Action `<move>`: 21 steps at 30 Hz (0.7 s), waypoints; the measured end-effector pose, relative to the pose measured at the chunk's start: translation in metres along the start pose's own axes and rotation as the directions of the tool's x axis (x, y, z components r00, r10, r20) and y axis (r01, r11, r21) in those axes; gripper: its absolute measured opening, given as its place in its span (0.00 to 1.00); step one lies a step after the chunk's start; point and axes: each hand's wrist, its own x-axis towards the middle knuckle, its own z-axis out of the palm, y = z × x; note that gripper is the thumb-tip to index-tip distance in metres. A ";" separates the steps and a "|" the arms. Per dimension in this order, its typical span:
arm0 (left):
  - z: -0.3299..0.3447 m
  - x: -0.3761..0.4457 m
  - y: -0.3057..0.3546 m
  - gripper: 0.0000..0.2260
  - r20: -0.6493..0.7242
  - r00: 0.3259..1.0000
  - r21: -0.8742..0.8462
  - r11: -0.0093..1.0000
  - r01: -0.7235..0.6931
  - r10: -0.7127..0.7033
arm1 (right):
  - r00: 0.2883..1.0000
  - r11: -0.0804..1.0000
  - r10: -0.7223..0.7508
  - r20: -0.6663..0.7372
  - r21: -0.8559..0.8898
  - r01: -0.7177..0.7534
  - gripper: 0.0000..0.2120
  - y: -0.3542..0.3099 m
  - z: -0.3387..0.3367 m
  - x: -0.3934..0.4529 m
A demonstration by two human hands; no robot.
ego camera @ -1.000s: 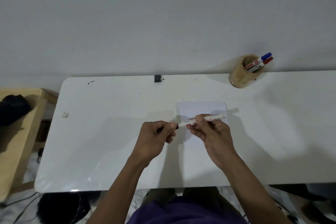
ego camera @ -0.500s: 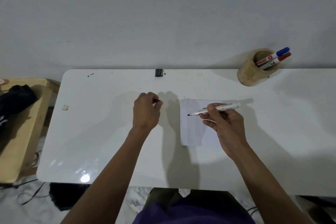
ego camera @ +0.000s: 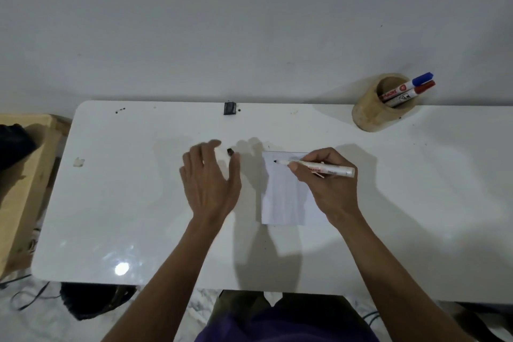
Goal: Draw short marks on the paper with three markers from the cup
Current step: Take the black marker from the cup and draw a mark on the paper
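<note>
A small white paper (ego camera: pixel 283 197) lies on the white table (ego camera: pixel 138 216) in front of me. My right hand (ego camera: pixel 327 189) grips an uncapped white marker (ego camera: pixel 330 169), its black tip resting at the paper's upper left corner. The black cap (ego camera: pixel 230 151) lies on the table just beyond my left hand (ego camera: pixel 211 180), whose fingers are spread and hold nothing. At the back right stands a wooden cup (ego camera: pixel 372 114) with a blue-capped marker (ego camera: pixel 413 83) and a red-capped marker (ego camera: pixel 416 90) leaning out of it.
A small black clip (ego camera: pixel 229 108) sits at the table's far edge by the wall. A wooden shelf (ego camera: pixel 22 191) with a dark object stands left of the table. Cables and a dark bag lie on the floor under the front left corner.
My left hand pulled the cap off, carried it left and let it go on the table. My right hand brought the marker tip down onto the paper's top left corner.
</note>
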 end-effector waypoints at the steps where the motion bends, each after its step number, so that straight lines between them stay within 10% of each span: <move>1: 0.002 -0.015 -0.001 0.15 -0.012 0.997 -0.015 0.997 -0.074 0.074 | 1.000 1.000 -0.010 0.015 -0.015 0.010 0.08 0.001 0.001 0.005; 6: 0.031 -0.064 -0.009 0.18 0.224 0.909 0.006 0.932 -0.363 0.352 | 0.994 0.995 -0.066 0.090 -0.075 0.073 0.07 0.008 0.007 0.028; 21: 0.049 -0.070 -0.021 0.22 0.300 0.899 0.141 0.918 -0.372 0.318 | 0.980 0.971 -0.144 0.135 -0.173 0.166 0.06 0.043 0.012 0.045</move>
